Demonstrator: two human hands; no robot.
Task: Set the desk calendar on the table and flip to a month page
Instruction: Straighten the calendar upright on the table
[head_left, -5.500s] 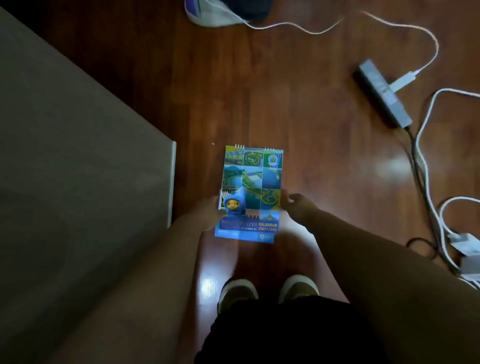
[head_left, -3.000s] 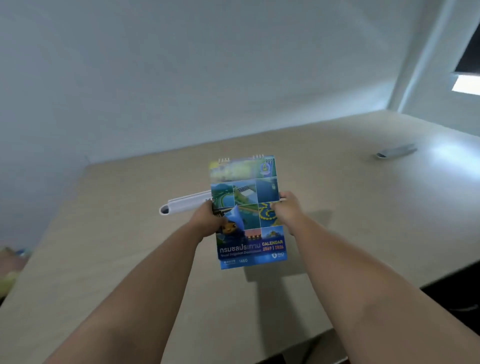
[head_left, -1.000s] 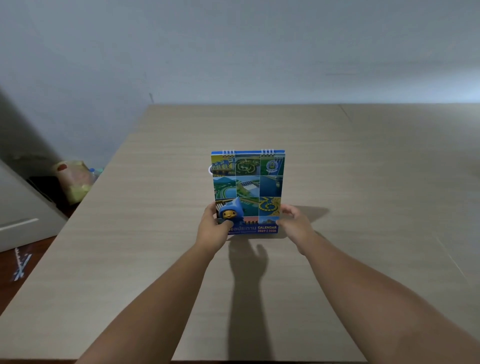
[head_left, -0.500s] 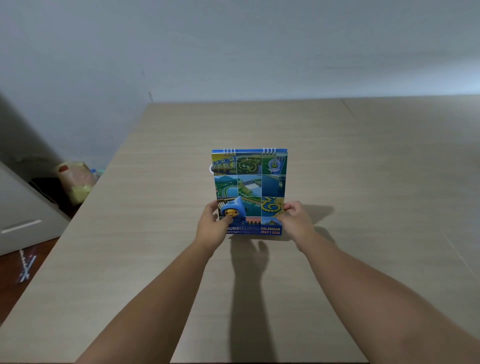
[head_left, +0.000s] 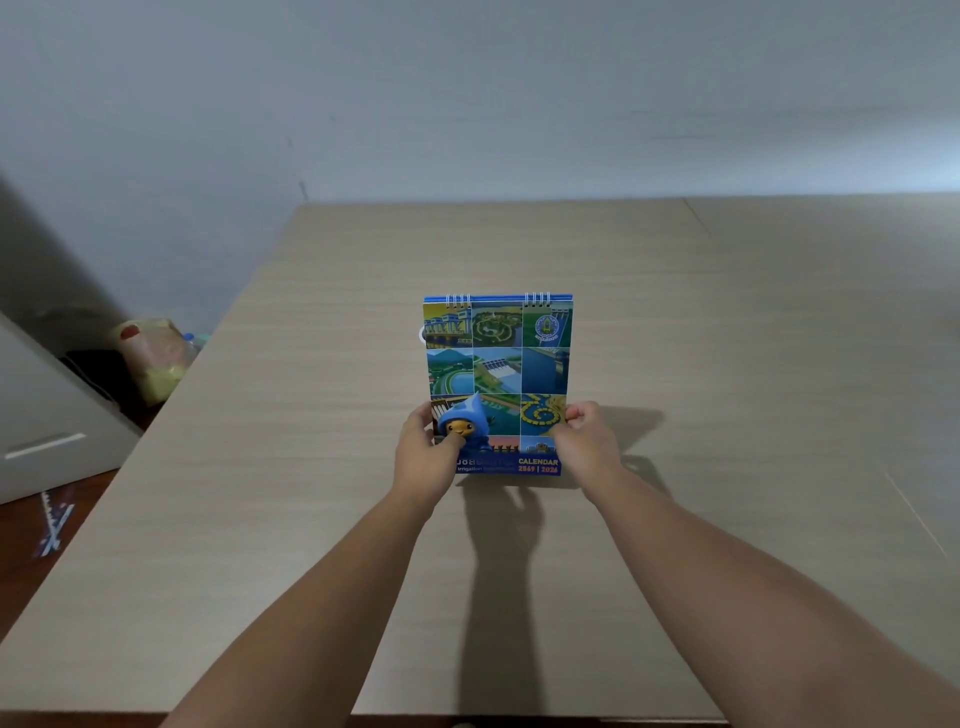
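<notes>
A spiral-bound desk calendar (head_left: 497, 364) stands upright on the light wooden table (head_left: 311, 519), its cover facing me with a grid of blue and green photos and a blue cartoon mascot. Its bottom edge rests on or just above the table top. My left hand (head_left: 423, 457) grips its lower left edge, thumb on the cover. My right hand (head_left: 584, 447) pinches its lower right edge. The cover page is shut; no month page shows.
A grey wall rises behind the table. Off the table's left edge, low down, sit a yellow plastic bag (head_left: 156, 358) and a white cabinet (head_left: 47, 415). Dark wooden floor (head_left: 31, 561) shows at the lower left.
I carried the calendar up from over the floor to the table. In the last second it came down slightly, and both hands shifted their grip on its lower edges.
</notes>
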